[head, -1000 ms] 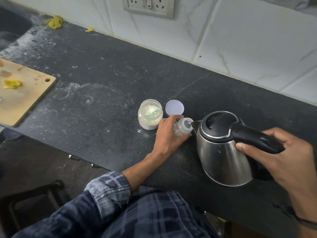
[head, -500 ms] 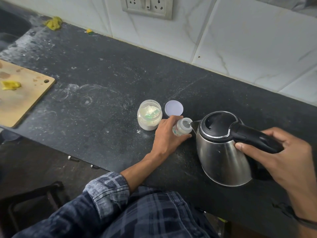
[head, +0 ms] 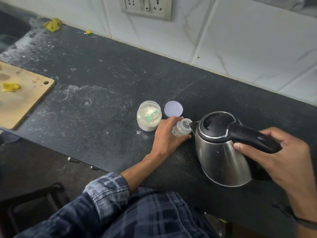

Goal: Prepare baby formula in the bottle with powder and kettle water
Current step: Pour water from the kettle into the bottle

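Left hand (head: 167, 133) is gripping the bottle (head: 182, 128) beside the powder jar (head: 148, 117) on the bench (head: 103, 83), right hand (head: 283, 157) is clasping the kettle (head: 219, 157) handle, spout touching the bottle mouth; I'm recommending a shallow tilt and thin stream.

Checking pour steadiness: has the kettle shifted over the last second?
No; the kettle has its spout as near the jar lid as before.

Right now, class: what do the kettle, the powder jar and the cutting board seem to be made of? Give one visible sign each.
The kettle: polished steel body, judging by its reflections; black, probably plastic, handle. The powder jar: clear plastic or glass; powder shows through. The cutting board: pale matte wood, stained.
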`<state>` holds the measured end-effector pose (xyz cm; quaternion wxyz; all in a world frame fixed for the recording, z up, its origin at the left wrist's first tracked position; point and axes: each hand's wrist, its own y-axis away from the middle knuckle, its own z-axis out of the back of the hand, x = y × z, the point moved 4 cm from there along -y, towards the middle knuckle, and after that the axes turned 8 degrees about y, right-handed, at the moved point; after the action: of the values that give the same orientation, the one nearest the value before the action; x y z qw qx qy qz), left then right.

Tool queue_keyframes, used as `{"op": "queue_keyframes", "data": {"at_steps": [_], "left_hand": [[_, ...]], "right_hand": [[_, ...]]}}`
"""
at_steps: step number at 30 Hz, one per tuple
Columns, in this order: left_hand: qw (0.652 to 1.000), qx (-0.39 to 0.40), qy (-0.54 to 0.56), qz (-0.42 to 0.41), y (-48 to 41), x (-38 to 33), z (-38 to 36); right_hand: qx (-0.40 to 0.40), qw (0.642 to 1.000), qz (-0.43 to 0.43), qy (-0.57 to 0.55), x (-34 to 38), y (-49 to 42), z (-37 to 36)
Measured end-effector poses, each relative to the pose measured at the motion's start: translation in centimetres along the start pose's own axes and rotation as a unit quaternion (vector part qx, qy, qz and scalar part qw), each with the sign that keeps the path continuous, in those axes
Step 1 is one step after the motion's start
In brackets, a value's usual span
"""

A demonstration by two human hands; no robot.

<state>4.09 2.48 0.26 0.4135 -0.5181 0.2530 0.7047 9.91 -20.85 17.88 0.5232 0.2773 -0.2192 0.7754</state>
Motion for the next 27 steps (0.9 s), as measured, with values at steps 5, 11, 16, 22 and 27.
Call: {"op": "queue_keyframes", "data": {"at_steps": [5,11,16,22,27], "left_hand": [[1.0,0.0,0.004,0.008,-0.04,0.26,-0.08],[1.0,-0.002,0.008,0.012,-0.14,0.36,-0.07],[1.0,-0.001,0.01,0.019,-0.15,0.49,-0.12],[1.0,-0.002,0.013,0.027,-0.12,0.71,-0.07],[0.999,-0.003,0.016,0.036,-0.16,0.86,-0.06]], "right_hand": [[0.001,1.0,0.004,-0.001,0.39,-0.09,0.0],[0.006,1.0,0.0,-0.002,0.54,-0.2,-0.11],[0.005,1.0,0.0,0.004,0.54,-0.23,-0.13],[0.004,1.0,-0.003,0.005,0.53,-0.29,-0.14],[0.004,1.0,-0.011,-0.001,0.21,-0.36,-0.18]]}}
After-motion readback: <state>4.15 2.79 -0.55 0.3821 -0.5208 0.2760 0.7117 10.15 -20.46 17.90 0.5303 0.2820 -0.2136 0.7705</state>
